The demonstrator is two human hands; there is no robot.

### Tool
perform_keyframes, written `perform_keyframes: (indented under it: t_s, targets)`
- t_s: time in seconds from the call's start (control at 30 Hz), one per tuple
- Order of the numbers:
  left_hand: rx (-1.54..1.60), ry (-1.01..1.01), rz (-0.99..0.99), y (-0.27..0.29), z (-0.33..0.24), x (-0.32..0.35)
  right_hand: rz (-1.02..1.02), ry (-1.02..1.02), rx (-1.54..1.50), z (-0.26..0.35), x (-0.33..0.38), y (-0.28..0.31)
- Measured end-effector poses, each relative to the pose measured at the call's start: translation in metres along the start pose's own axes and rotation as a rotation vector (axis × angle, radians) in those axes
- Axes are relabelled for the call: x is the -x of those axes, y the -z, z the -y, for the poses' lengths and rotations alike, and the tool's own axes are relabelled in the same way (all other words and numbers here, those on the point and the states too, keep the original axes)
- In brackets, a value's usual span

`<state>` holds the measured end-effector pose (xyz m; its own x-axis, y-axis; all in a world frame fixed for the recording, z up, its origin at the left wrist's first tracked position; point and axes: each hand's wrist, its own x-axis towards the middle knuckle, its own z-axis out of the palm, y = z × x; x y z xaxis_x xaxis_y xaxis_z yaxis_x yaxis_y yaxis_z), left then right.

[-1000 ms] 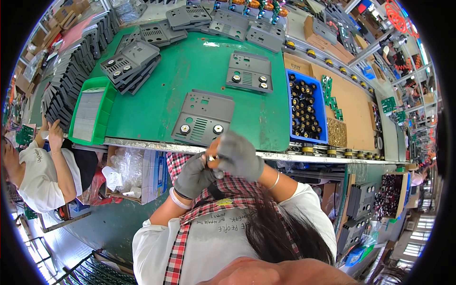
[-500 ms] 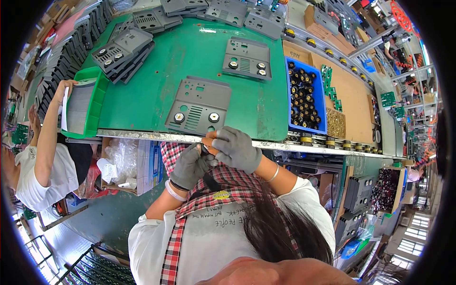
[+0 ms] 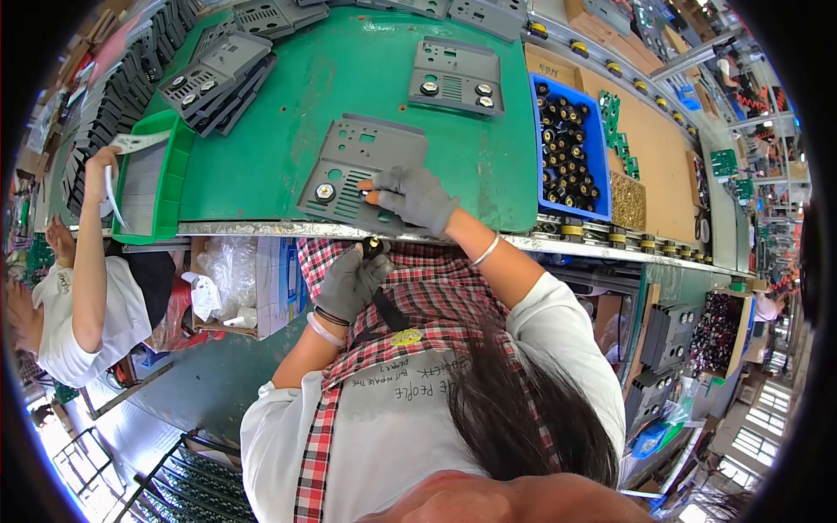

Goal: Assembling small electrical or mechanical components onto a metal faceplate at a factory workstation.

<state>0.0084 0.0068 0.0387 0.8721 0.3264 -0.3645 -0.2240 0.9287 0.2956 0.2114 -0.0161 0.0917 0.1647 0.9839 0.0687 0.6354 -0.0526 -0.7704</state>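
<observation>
A grey metal panel (image 3: 353, 157) with slots and holes lies near the front edge of the green table (image 3: 349, 70). One black knob (image 3: 324, 192) sits at the panel's near left corner. My right hand (image 3: 417, 197), in a grey glove, lies over the panel's near right corner, with thumb and forefinger pinched together on it. My left hand (image 3: 347, 281), also gloved, is below the table edge in front of my chest. It holds a small black knob part (image 3: 373, 247) at its fingertips.
A second panel (image 3: 455, 78) with three knobs lies further back. A blue bin (image 3: 567, 131) of black knobs stands to the right. Stacked panels (image 3: 214, 78) and a green tray (image 3: 170, 174) are at the left, where a co-worker's arm (image 3: 91, 244) reaches up.
My right hand has left the spot in front of my chest and gone up onto the panel. The left hand has dropped lower with the small black part. The co-worker's arm moved at the tray.
</observation>
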Motion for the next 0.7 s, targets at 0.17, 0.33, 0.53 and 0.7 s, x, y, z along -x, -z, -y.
perform_keyframes:
  t_s: [0.17, 0.33, 0.53, 0.7]
  targets:
    - [-0.007, -0.023, 0.083, 0.014, -0.001, -0.006, 0.055, -0.013, -0.192, 0.011, 0.020, -0.006]
    - [0.139, 0.029, 0.221, 0.007, 0.001, -0.001, 0.052, -0.089, -0.413, 0.012, 0.027, -0.011]
    - [0.122, 0.002, 0.152, 0.013, 0.007, -0.001, 0.038, -0.113, -0.420, 0.011, 0.028, -0.012]
    - [-0.016, -0.001, 0.136, -0.012, 0.000, 0.007, 0.054, -0.048, -0.297, 0.005, 0.029, -0.013]
